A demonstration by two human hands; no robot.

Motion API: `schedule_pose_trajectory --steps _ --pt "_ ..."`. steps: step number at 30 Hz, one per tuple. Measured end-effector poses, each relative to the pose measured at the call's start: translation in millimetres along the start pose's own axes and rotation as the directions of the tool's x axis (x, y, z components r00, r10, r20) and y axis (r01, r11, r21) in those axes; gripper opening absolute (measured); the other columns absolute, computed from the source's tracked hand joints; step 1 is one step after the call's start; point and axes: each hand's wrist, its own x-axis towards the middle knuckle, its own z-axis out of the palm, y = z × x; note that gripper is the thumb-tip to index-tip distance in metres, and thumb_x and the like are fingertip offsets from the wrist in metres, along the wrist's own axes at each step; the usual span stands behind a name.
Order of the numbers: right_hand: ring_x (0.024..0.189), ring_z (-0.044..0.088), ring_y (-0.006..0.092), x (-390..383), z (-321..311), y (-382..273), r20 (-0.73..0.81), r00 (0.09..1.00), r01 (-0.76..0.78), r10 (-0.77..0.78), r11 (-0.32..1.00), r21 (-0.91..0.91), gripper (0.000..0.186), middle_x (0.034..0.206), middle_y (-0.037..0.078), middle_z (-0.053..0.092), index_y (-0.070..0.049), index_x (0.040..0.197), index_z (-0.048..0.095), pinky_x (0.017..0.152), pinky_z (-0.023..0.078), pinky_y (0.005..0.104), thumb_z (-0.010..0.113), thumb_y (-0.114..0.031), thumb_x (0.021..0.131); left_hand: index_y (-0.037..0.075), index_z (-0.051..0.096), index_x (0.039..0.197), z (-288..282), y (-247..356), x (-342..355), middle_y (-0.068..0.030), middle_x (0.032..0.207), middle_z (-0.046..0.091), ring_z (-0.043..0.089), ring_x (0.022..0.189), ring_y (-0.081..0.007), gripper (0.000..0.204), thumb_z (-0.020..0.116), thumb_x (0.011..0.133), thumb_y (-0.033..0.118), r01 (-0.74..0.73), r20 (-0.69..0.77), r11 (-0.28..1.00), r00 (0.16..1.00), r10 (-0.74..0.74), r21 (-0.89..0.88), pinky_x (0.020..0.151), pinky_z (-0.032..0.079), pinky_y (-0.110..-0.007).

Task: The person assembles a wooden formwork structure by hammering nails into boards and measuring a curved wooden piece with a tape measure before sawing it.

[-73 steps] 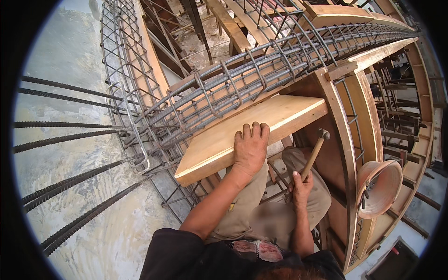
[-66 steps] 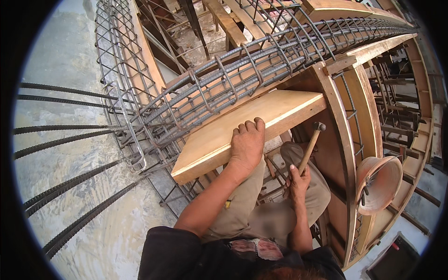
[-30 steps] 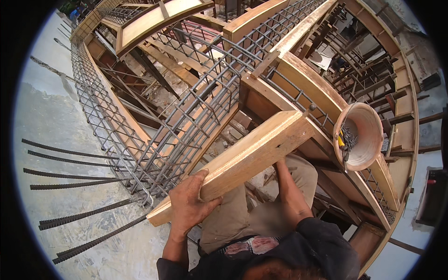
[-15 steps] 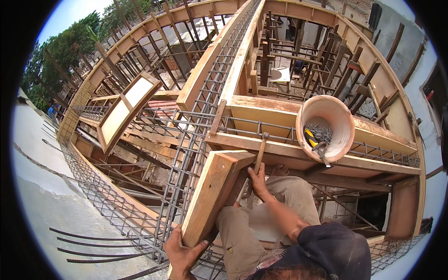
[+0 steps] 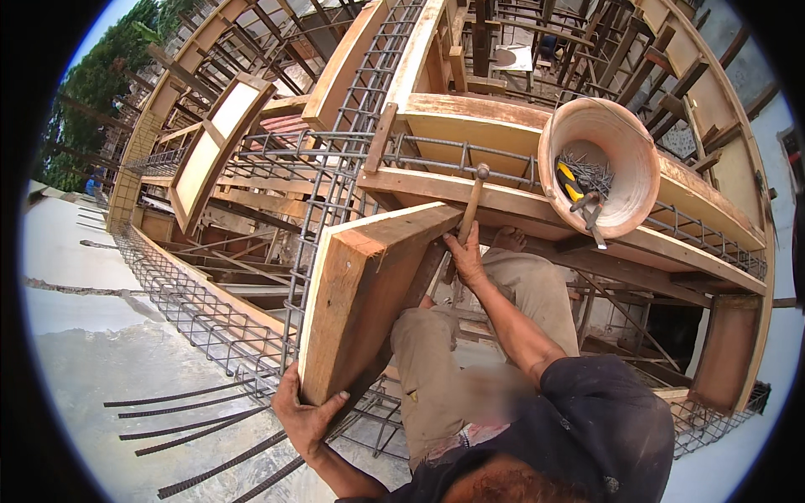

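Left hand [image 5: 303, 417] fingers grip the wooden plank [image 5: 362, 289] end; right hand [image 5: 465, 256] fingers wrap the hammer [image 5: 472, 205] handle

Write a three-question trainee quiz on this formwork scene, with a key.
1. True or false: the left hand grips the near end of the wooden board.
2. What does the right hand hold? A) hammer B) saw C) pliers
3. Fill in: the round bowl on the timber beam holds loose ____.

Key: 1 true; 2 A; 3 nails.
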Motion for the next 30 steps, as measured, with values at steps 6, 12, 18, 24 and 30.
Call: schedule_pose_trajectory --steps 6,12,18,24,30 --pt "0.096 0.058 0.018 -16.2 6.3 -35.2 0.084 0.996 -0.054 0.037 0.976 0.21 0.043 0.102 0.007 0.06 -0.008 0.123 0.046 0.085 0.048 0.0333 0.069 -0.02 0.09 0.0 0.065 0.12 -6.0 7.9 -20.8 -0.0112 0.098 0.07 0.066 0.088 -0.0232 0.079 0.092 0.047 0.011 0.007 -0.029 0.995 1.0 -0.005 0.097 0.084 0.051 -0.033" --pt "0.098 0.056 0.0162 -11.7 4.6 -54.2 -0.016 0.999 -0.042 0.046 0.973 0.225 0.04 0.105 0.005 0.057 -0.009 0.123 0.045 0.087 0.048 0.0315 0.067 -0.014 0.09 0.001 0.067 0.116 -5.3 16.5 -31.2 -0.01 0.096 0.069 0.065 0.086 -0.0231 0.079 0.093 0.043 0.016 0.051 -0.023 0.995 0.999 -0.049 0.085 0.082 0.05 -0.033" --pt "0.103 0.056 0.0149 -27.3 5.0 -102.9 0.009 1.0 -0.017 0.015 0.918 0.396 0.04 0.112 0.007 0.055 -0.008 0.128 0.041 0.088 0.048 0.0311 0.061 -0.007 0.094 -0.001 0.064 0.12 -23.4 22.5 -70.3 -0.0101 0.1 0.068 0.064 0.091 -0.0253 0.083 0.097 0.047 0.022 0.005 -0.154 0.997 0.988 -0.017 -0.078 0.089 0.051 -0.037" --pt "0.096 0.054 0.0101 8.4 22.0 -271.8 0.095 0.944 0.196 -0.315 0.772 0.605 0.037 0.107 0.003 0.054 -0.01 0.125 0.042 0.083 0.049 0.0296 0.067 -0.014 0.099 0.003 0.056 0.116 -56.1 -9.7 -71.9 -0.0038 0.107 0.058 0.057 0.096 -0.0176 0.093 0.1 0.049 0.049 -0.179 -0.56 0.966 0.827 0.044 -0.188 0.091 0.049 -0.037" --pt "0.091 0.049 0.0063 37.6 44.4 -420.8 0.206 0.738 0.314 -0.643 0.597 0.738 0.028 0.101 -0.004 0.049 -0.016 0.118 0.049 0.086 0.044 0.026 0.068 -0.014 0.098 0.002 0.054 0.122 -50.9 -4.9 -5.3 -0.0065 0.111 0.059 0.059 0.097 -0.0208 0.08 0.094 0.062 0.037 -0.486 -0.675 0.793 0.726 0.132 -0.367 0.091 0.05 -0.04"
